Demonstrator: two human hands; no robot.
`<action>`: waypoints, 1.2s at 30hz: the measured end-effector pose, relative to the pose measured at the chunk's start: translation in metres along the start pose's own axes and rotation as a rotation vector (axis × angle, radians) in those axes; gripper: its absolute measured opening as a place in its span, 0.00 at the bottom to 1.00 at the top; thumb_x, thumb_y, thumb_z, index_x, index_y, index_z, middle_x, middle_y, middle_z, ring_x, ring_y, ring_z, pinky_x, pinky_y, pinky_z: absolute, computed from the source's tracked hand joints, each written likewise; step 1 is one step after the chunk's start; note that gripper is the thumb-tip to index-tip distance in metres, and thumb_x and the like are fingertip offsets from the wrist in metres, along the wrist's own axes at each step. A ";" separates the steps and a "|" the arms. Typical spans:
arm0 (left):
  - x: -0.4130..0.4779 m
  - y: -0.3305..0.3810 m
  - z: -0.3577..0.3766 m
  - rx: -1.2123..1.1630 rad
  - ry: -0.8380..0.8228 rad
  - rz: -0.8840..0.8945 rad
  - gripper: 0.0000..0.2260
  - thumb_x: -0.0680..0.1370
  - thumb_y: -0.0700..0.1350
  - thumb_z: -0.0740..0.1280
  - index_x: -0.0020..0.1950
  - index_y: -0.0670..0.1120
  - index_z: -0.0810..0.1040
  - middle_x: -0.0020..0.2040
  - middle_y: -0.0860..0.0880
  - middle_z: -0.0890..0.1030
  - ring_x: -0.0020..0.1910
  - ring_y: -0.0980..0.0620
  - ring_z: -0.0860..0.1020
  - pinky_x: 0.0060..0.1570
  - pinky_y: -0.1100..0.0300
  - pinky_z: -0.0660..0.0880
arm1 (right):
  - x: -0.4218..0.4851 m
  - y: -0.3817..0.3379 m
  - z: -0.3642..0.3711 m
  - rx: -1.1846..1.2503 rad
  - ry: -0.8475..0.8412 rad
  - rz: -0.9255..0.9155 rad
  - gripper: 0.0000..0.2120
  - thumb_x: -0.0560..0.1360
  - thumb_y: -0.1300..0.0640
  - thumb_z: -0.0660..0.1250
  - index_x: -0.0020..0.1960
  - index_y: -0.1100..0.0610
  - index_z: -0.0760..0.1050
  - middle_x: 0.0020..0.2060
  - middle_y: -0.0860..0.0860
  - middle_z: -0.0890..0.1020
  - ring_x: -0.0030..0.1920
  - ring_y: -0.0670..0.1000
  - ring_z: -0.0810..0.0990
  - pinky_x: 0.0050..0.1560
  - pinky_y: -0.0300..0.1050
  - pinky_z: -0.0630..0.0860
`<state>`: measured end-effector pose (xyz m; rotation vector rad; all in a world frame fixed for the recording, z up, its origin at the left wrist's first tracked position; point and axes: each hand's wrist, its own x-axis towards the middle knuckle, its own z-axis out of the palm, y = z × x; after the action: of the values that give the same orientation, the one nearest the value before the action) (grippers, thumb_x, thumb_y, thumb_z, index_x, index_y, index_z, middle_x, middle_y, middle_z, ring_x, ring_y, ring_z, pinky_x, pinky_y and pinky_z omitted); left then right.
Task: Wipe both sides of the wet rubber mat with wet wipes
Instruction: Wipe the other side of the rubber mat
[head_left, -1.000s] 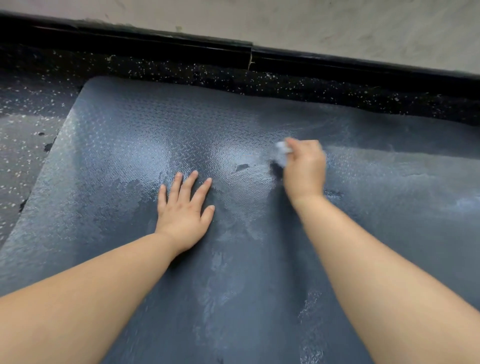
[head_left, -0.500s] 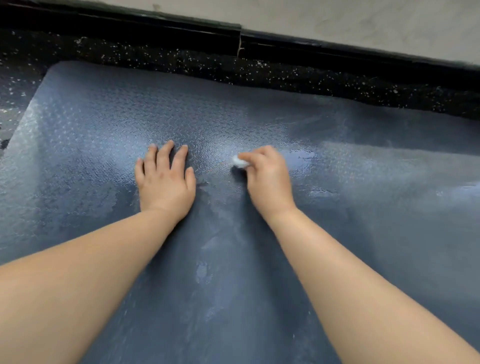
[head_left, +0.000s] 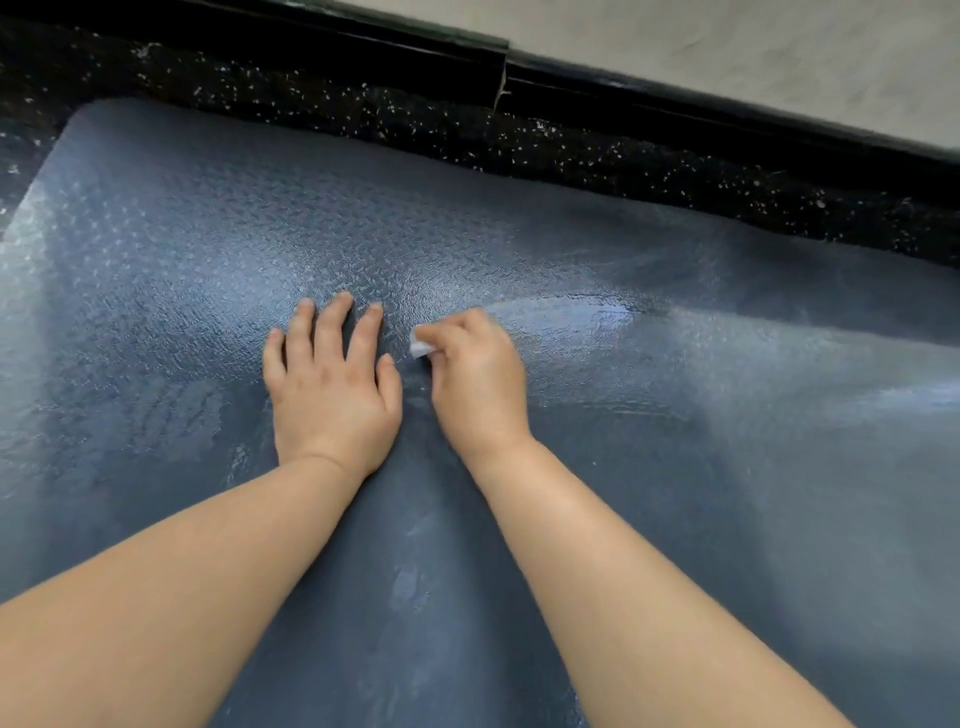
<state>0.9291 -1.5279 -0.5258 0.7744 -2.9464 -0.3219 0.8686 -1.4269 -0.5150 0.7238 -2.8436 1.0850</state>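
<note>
A dark blue-grey rubber mat (head_left: 675, 415) with a ridged, wet, shiny surface fills most of the head view. My left hand (head_left: 332, 384) lies flat on it with straight fingers, pressing down near the middle. Right beside it, my right hand (head_left: 475, 384) grips a small bunched white wet wipe (head_left: 420, 347), of which only a corner shows past the curled fingers. The wipe rests against the mat, close to my left thumb. A glossy wet streak runs to the right of my right hand.
Black speckled flooring (head_left: 519, 140) borders the mat's far edge and left corner. Behind it runs a black skirting strip (head_left: 675, 114) under a pale wall (head_left: 727, 47).
My right hand has dragged the wipe leftward across the mat until it sits beside my left hand. The left hand has stayed flat, its fingers drawn closer together.
</note>
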 end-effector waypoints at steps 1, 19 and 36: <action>0.000 0.000 -0.001 0.001 0.000 0.004 0.26 0.75 0.52 0.51 0.70 0.47 0.70 0.71 0.43 0.68 0.72 0.40 0.60 0.71 0.43 0.51 | 0.003 -0.002 -0.005 0.042 -0.025 -0.019 0.10 0.70 0.69 0.65 0.48 0.62 0.82 0.43 0.61 0.80 0.45 0.58 0.78 0.50 0.47 0.72; 0.001 0.002 -0.001 -0.011 0.024 0.005 0.26 0.75 0.51 0.51 0.67 0.44 0.74 0.68 0.41 0.71 0.70 0.37 0.64 0.68 0.39 0.56 | 0.045 0.001 0.011 0.019 -0.037 -0.049 0.11 0.72 0.69 0.64 0.50 0.61 0.82 0.45 0.59 0.79 0.47 0.59 0.74 0.48 0.46 0.69; 0.001 0.003 0.001 -0.023 0.071 -0.001 0.25 0.74 0.51 0.51 0.66 0.44 0.74 0.68 0.41 0.72 0.69 0.36 0.66 0.68 0.39 0.56 | 0.135 0.032 0.000 -0.191 0.076 0.222 0.13 0.75 0.63 0.61 0.53 0.53 0.81 0.54 0.55 0.77 0.54 0.57 0.75 0.41 0.40 0.63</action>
<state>0.9271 -1.5253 -0.5259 0.7684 -2.8714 -0.3217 0.7349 -1.4626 -0.5117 0.3543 -2.9599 0.8228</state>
